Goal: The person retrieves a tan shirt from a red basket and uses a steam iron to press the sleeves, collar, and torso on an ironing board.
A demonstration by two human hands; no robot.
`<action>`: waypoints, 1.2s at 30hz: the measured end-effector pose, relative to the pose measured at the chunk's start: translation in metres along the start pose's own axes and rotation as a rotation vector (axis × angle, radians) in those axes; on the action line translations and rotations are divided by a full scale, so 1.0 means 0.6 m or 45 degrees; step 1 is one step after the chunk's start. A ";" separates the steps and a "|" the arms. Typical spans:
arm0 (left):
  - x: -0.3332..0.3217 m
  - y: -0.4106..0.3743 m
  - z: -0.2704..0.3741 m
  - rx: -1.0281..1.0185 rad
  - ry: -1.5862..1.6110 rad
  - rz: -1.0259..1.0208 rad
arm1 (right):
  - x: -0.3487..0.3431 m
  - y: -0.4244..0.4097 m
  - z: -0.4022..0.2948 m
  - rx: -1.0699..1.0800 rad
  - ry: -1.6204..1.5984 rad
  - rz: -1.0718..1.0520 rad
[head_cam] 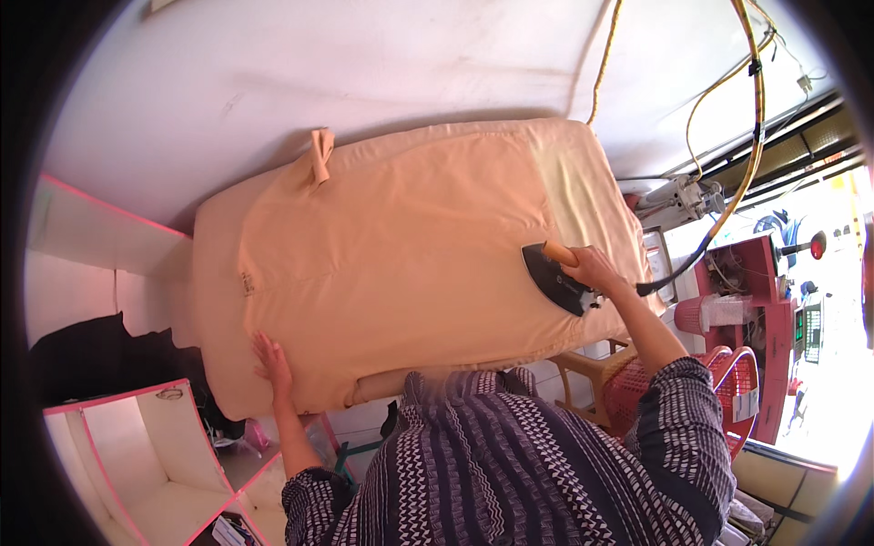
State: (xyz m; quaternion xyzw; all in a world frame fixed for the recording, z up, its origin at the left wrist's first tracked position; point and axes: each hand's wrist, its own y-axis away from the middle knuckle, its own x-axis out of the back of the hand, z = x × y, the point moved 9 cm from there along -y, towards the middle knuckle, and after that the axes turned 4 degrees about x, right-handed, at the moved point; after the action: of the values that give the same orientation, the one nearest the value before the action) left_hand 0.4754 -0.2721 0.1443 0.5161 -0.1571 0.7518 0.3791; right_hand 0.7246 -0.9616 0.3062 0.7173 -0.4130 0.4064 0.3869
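A peach-coloured garment (423, 246) lies spread over a padded ironing table (215, 259) covered in similar cloth. My right hand (595, 269) grips the wooden handle of a dark steam iron (556, 280). The iron's soleplate rests on the right part of the garment, its tip pointing up and to the left. My left hand (274, 362) lies on the cloth at the lower left, fingers slightly apart and holding nothing. A folded strip of the same fabric (321, 157) sticks up by the table's far edge. Small marks show on the garment's left edge.
A yellow-and-black hose (756, 130) loops down from above toward the iron. Pink-edged white shelves (164, 471) and black cloth (109, 358) are at left. A red plastic basket (737, 396) and a brown chair (577, 382) stand at right. The white wall (382, 75) borders the far side.
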 end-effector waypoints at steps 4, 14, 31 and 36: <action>0.007 0.014 0.023 -0.050 0.117 -0.079 | -0.086 0.020 -0.126 0.300 0.185 -0.254; 0.066 0.009 0.009 -0.139 0.686 -0.404 | -0.291 0.003 -0.690 0.817 0.085 -0.312; 0.067 0.028 0.055 -0.125 1.000 -0.547 | -0.036 0.168 -0.002 -0.555 0.068 0.397; 0.072 0.030 0.066 -0.196 0.609 -0.450 | -0.052 0.145 -0.007 -0.090 0.036 0.139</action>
State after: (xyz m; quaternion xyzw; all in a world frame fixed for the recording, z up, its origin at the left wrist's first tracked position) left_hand 0.4806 -0.2912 0.2022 0.3136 -0.0277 0.7604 0.5681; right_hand 0.6341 -0.9805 0.2989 0.6740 -0.4600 0.4221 0.3950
